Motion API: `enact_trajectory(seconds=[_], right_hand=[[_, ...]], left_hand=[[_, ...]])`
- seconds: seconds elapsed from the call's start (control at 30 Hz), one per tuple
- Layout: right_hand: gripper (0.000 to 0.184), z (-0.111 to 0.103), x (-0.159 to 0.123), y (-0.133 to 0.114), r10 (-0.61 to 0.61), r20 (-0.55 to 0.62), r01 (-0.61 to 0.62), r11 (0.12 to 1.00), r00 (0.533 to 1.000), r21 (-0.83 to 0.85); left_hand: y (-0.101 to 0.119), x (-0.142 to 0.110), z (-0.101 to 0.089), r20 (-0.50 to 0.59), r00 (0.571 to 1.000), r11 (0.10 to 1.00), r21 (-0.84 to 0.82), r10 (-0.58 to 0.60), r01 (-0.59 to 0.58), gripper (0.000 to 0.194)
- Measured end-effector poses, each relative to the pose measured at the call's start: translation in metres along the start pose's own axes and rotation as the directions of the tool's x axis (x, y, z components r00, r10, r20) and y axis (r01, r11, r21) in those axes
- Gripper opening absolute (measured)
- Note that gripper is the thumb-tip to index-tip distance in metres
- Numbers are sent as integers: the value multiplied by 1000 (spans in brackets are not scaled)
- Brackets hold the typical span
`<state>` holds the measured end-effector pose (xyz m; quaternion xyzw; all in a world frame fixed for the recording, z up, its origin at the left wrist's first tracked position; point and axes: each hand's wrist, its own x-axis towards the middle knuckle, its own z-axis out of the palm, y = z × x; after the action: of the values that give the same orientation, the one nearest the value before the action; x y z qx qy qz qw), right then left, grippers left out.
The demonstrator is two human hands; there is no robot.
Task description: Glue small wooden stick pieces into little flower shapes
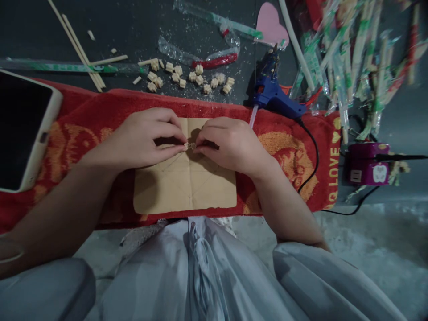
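Note:
Between the fingertips of both hands is a small pale piece, made of short stick bits set side by side. My left hand pinches its left end and my right hand pinches its right end. Beneath them lies a tan folded sheet with pencil lines and a crease down its middle. Beyond the hands, several little bundles of cut sticks are scattered on the dark table. To the right of my right hand rests a blue glue gun with a clear glue stick in its rear.
A red towel covers the table's near edge. At left lies a phone. Long chopsticks and wrappers are farther back, near a pink heart-shaped pad. Wrapped chopsticks and a purple box with a cord stand at right.

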<state>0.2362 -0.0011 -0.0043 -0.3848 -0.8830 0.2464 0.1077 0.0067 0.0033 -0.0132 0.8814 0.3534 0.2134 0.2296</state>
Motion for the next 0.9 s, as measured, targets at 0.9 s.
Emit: enact_trajectory(seconds=[0.9], right_hand=[[15, -4, -2, 2, -25, -3, 26, 1000, 1000, 9]], left_hand=[[0, -1, 0, -30, 998, 997, 49, 53, -51, 21]])
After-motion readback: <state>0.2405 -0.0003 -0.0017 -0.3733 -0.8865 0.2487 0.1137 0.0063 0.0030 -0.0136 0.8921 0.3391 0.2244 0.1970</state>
